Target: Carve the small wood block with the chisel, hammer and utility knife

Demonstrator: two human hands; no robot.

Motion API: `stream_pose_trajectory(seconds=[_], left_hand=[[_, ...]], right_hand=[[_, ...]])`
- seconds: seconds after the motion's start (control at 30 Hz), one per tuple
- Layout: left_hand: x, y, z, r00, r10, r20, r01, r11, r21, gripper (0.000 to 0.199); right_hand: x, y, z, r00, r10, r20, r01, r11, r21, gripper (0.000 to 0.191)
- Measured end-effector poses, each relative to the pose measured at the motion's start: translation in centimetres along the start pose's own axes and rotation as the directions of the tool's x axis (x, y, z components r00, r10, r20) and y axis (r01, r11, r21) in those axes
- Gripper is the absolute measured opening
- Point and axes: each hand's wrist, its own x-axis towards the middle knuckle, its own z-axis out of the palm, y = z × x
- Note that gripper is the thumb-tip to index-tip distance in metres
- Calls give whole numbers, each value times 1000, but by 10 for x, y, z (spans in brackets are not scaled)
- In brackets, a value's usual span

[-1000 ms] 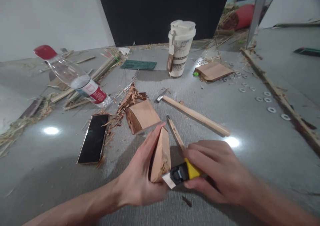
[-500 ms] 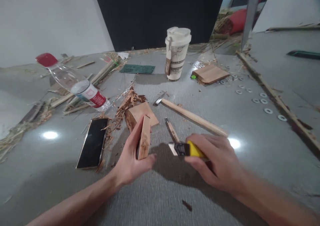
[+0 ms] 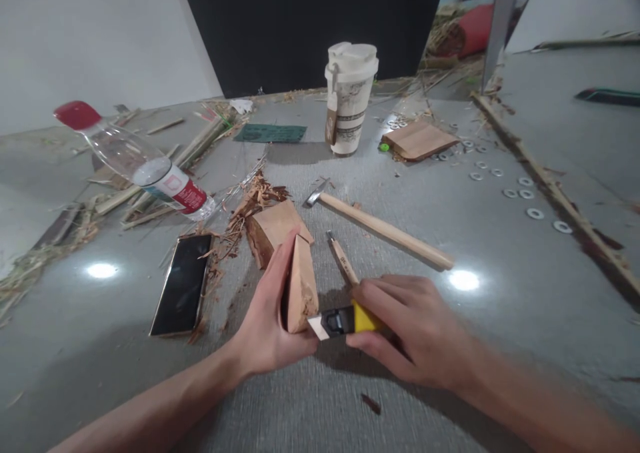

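My left hand (image 3: 267, 316) grips a wooden block (image 3: 303, 283) on edge, thumb below and fingers along its far side. In my right hand (image 3: 407, 326) is a yellow and black utility knife (image 3: 345, 321), its short blade pointing left at the block's near end. Whether the blade touches the wood I cannot tell. Behind the held block lies another wooden block (image 3: 277, 223) with a bark edge. A slim wooden-handled tool (image 3: 343, 256) with a metal tip lies just beyond the knife, its near end hidden by my right hand. Past it rests a hammer (image 3: 385, 227).
On the left are a phone (image 3: 181, 285), bark shavings (image 3: 255, 203) and a tilted water bottle (image 3: 145, 166). Farther back stand a white lidded cup (image 3: 351, 99), a green strip (image 3: 271, 133) and a wooden piece (image 3: 420, 139). Several washers (image 3: 535, 213) lie at right, near a long wooden strip (image 3: 550, 186).
My right hand has brought the knife left and nearer, up to the block. My left hand has turned the block so more of its broad side shows. The view has shifted slightly.
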Motion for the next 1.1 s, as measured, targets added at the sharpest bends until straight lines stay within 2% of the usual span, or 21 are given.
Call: stream_pose_trajectory(seconds=[0.13,0.23,0.33,0.37,0.43,0.47,0.5,0.53,0.57,0.6,0.67,0.73,0.77,0.87,1.1], left_hand=[[-6,-1,1,999,51,14,-51,998,-36,121],[-10,-1,2,995,79,65,-74,994,-78,113],[-15,-2,3,994,95,62,-93,995,-38,111],[-17,-2,3,988,128,84,-127,992,-12,114],[-23,-1,2,963,194,187,-202,979,26,126],[-26,-1,2,938,221,265,-237,971,29,134],[-28,-1,1,934,192,302,-210,977,29,140],[-29,-1,0,945,144,294,-164,985,46,140],[-28,-1,-1,958,119,262,-140,988,64,135],[-27,-1,-2,974,102,204,-119,990,72,127],[-20,-2,-3,998,53,32,-54,998,22,113],[-14,-3,-2,998,0,-63,-3,999,-47,107],[-11,-3,-2,997,-16,-76,10,997,-75,107],[-9,-3,2,996,-17,-83,6,991,-131,114],[-11,-4,5,998,22,-50,-29,990,-141,116]], right_hand=[[1,-1,-1,1000,-8,6,8,1000,-5,48],[1,-7,-3,997,-78,-2,78,995,-61,48],[1,-3,-10,988,-154,-6,151,975,-166,44],[1,3,-13,993,-114,-25,107,975,-192,42],[1,22,-21,986,101,-130,-127,967,-220,38],[1,34,-25,939,262,-222,-308,928,-208,38],[0,45,-29,877,364,-313,-436,877,-201,39],[0,54,-31,835,401,-375,-498,842,-207,42],[0,59,-32,816,416,-400,-521,830,-198,41],[-1,59,-31,817,417,-398,-513,841,-171,39],[-1,49,-25,893,364,-266,-403,909,-108,34],[-1,29,-14,969,223,-107,-229,973,-42,33],[-1,19,-9,986,158,-51,-158,987,-2,36],[-1,1,0,999,50,-6,-49,995,90,44],[-1,4,4,999,41,10,-41,992,120,45]])
